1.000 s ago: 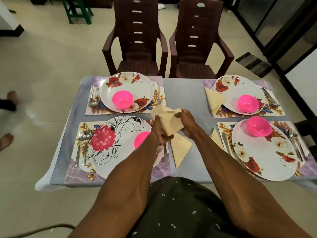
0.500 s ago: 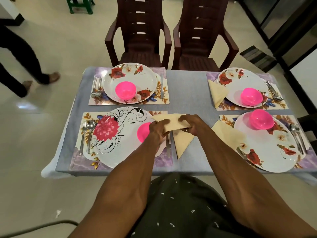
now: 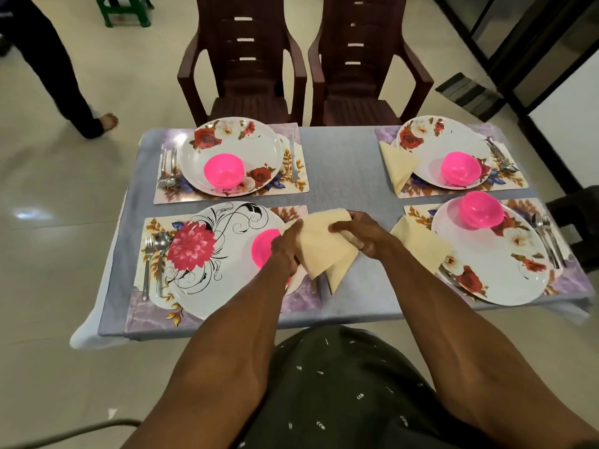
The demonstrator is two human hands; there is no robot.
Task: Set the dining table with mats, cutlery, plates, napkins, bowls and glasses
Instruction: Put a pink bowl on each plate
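Item: napkin (image 3: 319, 243), cream, part-folded. Location: held above the counter (image 3: 337, 163) between the two near mats, over a folded napkin (image 3: 340, 273) lying there. Left hand (image 3: 287, 251) grip clamped on its left edge; right hand (image 3: 359, 234) grip pinching the right corner. Handling, by judgement: light, limp, not fragile, creases easily (a loose fold will likely spring open). Best taken at corners or along the fold. Far-left setting has no napkin visible.

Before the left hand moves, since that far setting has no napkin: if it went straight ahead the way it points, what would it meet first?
Probably the far left placemat, near its knife. The left hand, gripping the napkin, points away across bare tablecloth; depth is uncertain.
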